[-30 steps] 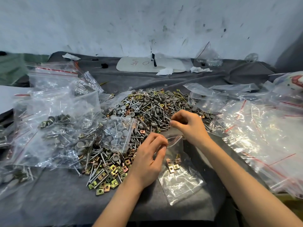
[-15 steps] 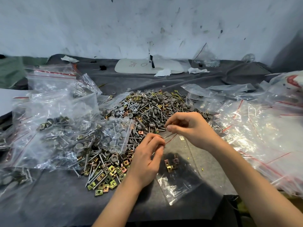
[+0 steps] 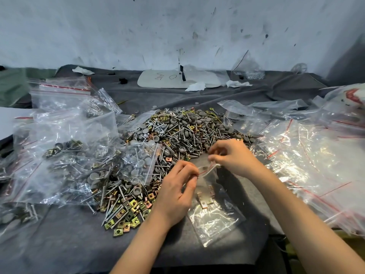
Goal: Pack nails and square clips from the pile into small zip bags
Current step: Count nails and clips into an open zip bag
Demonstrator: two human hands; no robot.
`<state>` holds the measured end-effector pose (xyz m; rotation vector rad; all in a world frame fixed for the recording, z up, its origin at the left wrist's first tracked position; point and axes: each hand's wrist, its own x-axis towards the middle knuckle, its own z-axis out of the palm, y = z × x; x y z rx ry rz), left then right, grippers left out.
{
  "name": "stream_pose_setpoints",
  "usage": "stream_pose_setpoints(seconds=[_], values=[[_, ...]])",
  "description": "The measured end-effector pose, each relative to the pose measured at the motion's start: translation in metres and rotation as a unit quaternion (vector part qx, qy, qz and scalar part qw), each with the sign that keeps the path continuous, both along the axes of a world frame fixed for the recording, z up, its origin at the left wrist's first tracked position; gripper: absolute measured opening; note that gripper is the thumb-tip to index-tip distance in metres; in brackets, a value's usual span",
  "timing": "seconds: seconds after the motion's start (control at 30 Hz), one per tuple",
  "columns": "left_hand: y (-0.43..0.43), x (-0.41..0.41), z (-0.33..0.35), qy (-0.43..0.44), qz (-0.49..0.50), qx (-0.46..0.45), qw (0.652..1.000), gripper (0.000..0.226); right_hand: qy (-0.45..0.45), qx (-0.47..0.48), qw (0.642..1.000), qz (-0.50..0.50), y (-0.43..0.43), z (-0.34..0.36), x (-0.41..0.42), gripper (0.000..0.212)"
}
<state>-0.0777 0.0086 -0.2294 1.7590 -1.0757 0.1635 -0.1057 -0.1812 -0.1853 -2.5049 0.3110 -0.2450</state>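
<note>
A bench (image 3: 59,244) draped in grey cloth is shown below a scuffed white wall (image 3: 98,32). Clear zip bags are heaped along both sides of it: filled bags (image 3: 65,155) at the left, flat empty bags (image 3: 306,165) at the right. Between them is heaped a pile (image 3: 177,135) of nails, square clips and round grey caps, with brass-coloured loose clips (image 3: 126,216) scattered at its near edge.

A small zip bag (image 3: 215,218) is laid on the cloth just in front of the pile, its red-striped mouth raised off the bench. One end of the mouth is pinched by the curled fingers (image 3: 189,171) of the left hand (image 3: 175,194). The other end is pinched by the fingers (image 3: 215,159) of the right hand (image 3: 235,155), and the strip is drawn between the two. Something thin may also be held in the right hand, but this cannot be told through the glare on the plastic. A few bagged clips (image 3: 205,198) are seen inside, near the bag's middle.
</note>
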Motion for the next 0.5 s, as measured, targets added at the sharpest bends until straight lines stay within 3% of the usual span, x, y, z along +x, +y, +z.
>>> stream_pose_setpoints(seconds=[0.07, 0.27, 0.37, 0.43, 0.5], values=[[-0.001, 0.000, -0.001, -0.003, -0.002, 0.001, 1.000, 0.029, 0.054, -0.070, 0.996, -0.010, -0.002, -0.014, 0.002, 0.017], [-0.002, -0.001, -0.007, -0.110, -0.001, 0.041, 0.993, 0.017, 0.041, -0.117, 0.992, -0.014, -0.003, -0.021, 0.006, 0.012], [-0.001, -0.001, -0.008, -0.129, -0.012, 0.045, 0.991, 0.015, -0.073, 0.043, 0.996, -0.024, -0.002, -0.010, 0.001, 0.015], [0.001, -0.002, -0.008, -0.132, -0.022, 0.045, 0.990, 0.016, -0.192, 0.177, 0.965, -0.014, 0.003, 0.005, -0.005, 0.020], [0.001, -0.003, -0.006, -0.137, -0.035, 0.038, 0.989, 0.017, -0.264, 0.246, 0.932, 0.032, 0.012, 0.021, -0.012, 0.021]])
